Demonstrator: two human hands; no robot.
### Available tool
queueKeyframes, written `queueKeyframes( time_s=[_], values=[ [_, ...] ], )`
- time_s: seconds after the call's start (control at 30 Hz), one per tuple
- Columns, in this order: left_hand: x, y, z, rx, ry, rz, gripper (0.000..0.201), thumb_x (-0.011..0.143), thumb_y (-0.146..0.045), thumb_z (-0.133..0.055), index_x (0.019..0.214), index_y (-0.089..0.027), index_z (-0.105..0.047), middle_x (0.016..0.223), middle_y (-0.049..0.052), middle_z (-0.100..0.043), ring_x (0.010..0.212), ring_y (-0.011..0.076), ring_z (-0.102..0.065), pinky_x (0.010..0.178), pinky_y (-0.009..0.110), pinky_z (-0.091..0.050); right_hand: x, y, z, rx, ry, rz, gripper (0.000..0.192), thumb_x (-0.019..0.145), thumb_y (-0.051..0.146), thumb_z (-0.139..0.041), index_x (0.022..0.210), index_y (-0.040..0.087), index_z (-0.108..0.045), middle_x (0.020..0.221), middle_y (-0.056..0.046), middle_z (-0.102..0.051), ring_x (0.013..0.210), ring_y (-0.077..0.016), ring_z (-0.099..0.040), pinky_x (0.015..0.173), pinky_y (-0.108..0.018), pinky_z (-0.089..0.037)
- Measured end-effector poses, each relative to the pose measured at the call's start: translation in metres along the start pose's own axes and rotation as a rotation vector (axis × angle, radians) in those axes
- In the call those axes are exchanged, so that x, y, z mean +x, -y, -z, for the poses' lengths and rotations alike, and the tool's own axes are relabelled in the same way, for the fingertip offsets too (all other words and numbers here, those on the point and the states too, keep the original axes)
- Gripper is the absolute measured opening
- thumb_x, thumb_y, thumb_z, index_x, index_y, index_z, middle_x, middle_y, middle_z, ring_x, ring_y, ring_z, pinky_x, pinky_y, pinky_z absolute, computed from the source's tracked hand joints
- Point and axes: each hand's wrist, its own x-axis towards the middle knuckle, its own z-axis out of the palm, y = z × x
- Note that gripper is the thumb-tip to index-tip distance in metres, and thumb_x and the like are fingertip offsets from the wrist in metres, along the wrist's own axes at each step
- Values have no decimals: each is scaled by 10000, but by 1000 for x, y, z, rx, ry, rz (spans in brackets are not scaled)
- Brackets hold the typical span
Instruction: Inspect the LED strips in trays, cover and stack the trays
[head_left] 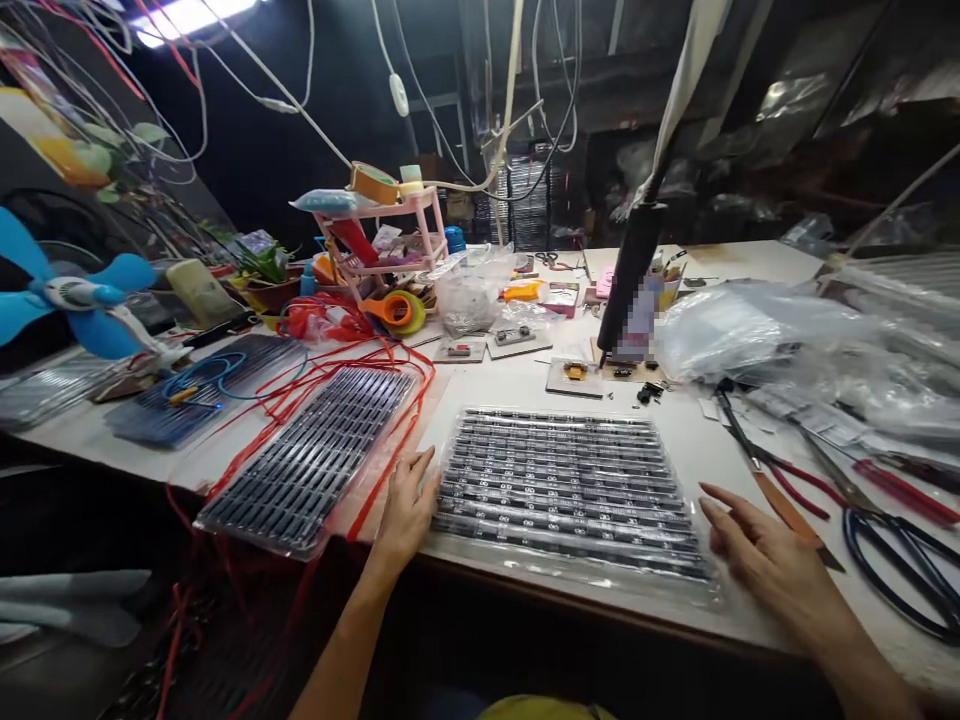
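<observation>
A clear plastic tray (574, 572) lies flat in front of me, filled with rows of small dark parts bearing pale markings. At its left edge rests my left hand (409, 508), fingers extended and touching or very close to the rim. My right hand (761, 555) is by the right edge, fingers stretched out and apart, with a small gap to the tray. Neither hand grasps anything. Left of my left hand, a second clear tray (307, 460) holds rows of dark strips, with red straps (382, 485) around it.
Black-handled scissors (900, 570) and red-handled pliers (780, 470) lie at the right, below clear plastic bags (757, 330). Behind the tray stand a dark upright tool (630, 280) and small boards (574, 378). A pink rack (390, 235) and a blue fan (75, 290) are at the left.
</observation>
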Motion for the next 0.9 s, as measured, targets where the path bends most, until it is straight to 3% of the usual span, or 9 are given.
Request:
queueKeyframes(
  time_s=[0.1,0.2,0.3,0.43,0.53,0.6,0.73,0.83,0.9],
  values=[
    [15,-4,-2,36,91,-50,432,813,-402,-525,1165,-174,-628,1247,104,-581,1218,229,-486,1097,395,-302,8,1,-2,-37,27,-42,666,819,658,-432,1249,170,-579,749,-47,-669,487,-171,-596,524,-327,-508],
    [30,-7,-7,75,178,-86,451,839,-438,-485,1201,-199,-608,1285,83,-589,1228,216,-500,1080,375,-335,15,11,-6,-87,-16,121,579,878,580,-402,1273,186,-557,982,-86,-653,680,-188,-654,619,-326,-534],
    [37,-10,-16,163,203,-121,456,837,-421,-468,1206,-190,-607,1272,98,-602,1214,245,-508,1076,426,-330,18,23,-15,-298,-41,304,409,939,399,-373,1265,234,-557,1118,-86,-603,822,-189,-640,629,-297,-529],
    [32,-15,-26,415,134,-162,467,853,-353,-411,1248,-167,-577,1216,176,-617,1169,358,-498,1007,637,-275,20,37,-29,-723,-10,445,489,822,21,-352,1251,162,-540,1132,-134,-598,932,-242,-578,631,-312,-506],
    [33,-16,-28,733,128,-279,493,884,-327,-315,1276,-134,-545,1134,193,-652,1091,359,-553,916,616,-367,23,47,-38,-841,17,454,542,733,-62,-355,1231,65,-526,1063,-175,-605,911,-258,-566,742,-375,-493],
    [40,-13,-26,822,144,-354,509,892,-319,-276,1258,-101,-555,1095,193,-668,1052,340,-588,895,562,-411,19,50,-41,-836,1,443,535,743,-66,-349,1235,55,-519,1060,-174,-605,911,-255,-567,778,-387,-487],
    [56,-5,-20,719,203,-459,478,865,-365,-317,1126,-147,-652,986,132,-713,928,288,-651,862,446,-479,-17,42,-38,-750,-51,415,480,806,-30,-329,1231,61,-533,1013,-158,-617,879,-252,-580,745,-384,-512],
    [57,-7,-26,591,282,-532,432,839,-398,-376,1090,-213,-675,1004,85,-719,910,257,-666,846,401,-506,-66,18,-26,-390,-136,339,359,920,163,-375,1231,155,-555,1058,-126,-597,918,-239,-587,793,-396,-527],
    [47,-14,-40,532,327,-579,425,841,-413,-390,1107,-231,-667,1059,71,-708,964,252,-656,878,408,-503,-102,-3,-14,-94,-221,133,401,911,355,-482,1288,222,-512,1091,-97,-575,868,-212,-603,763,-365,-544]
  ],
)
